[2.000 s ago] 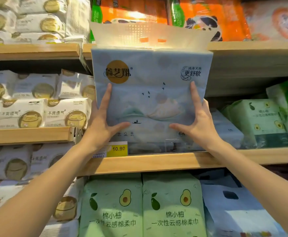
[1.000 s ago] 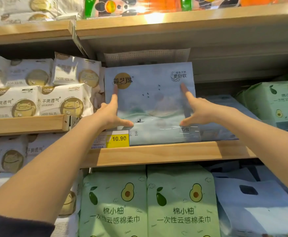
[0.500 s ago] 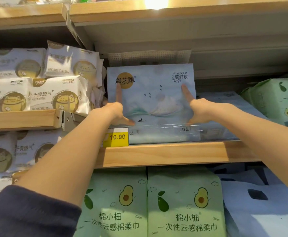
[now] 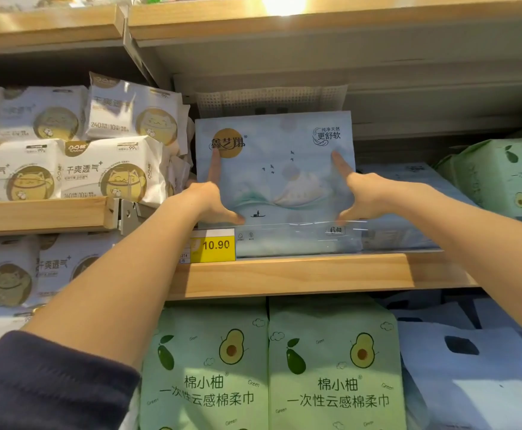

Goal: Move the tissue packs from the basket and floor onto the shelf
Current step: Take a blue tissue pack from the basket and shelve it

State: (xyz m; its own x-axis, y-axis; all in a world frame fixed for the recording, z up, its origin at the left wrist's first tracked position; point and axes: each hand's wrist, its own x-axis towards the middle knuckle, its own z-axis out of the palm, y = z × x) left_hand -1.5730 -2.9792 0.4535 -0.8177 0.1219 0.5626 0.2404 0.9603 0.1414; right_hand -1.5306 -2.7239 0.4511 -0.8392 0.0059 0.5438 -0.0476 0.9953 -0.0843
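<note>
A pale blue tissue pack (image 4: 278,181) with a gold round logo stands upright on the wooden shelf (image 4: 300,274), behind a clear front lip. My left hand (image 4: 210,197) is on its left edge, forefinger pointing up over the logo and thumb along the bottom. At the right edge my right hand (image 4: 355,193) mirrors it, forefinger and thumb spread on the front. Both hands hold the pack between them. The basket and the floor are out of view.
White tissue packs (image 4: 110,172) are stacked on the shelf to the left, almost touching the blue pack. More pale blue packs (image 4: 408,212) lie to its right, then a green pack (image 4: 501,175). Green avocado packs (image 4: 210,367) stand below. A yellow price tag (image 4: 213,246) reads 10.90.
The pack went from being held up in front of the shelf to standing on it, pushed back behind the lip. My arms stretched forward and the view tilted down slightly.
</note>
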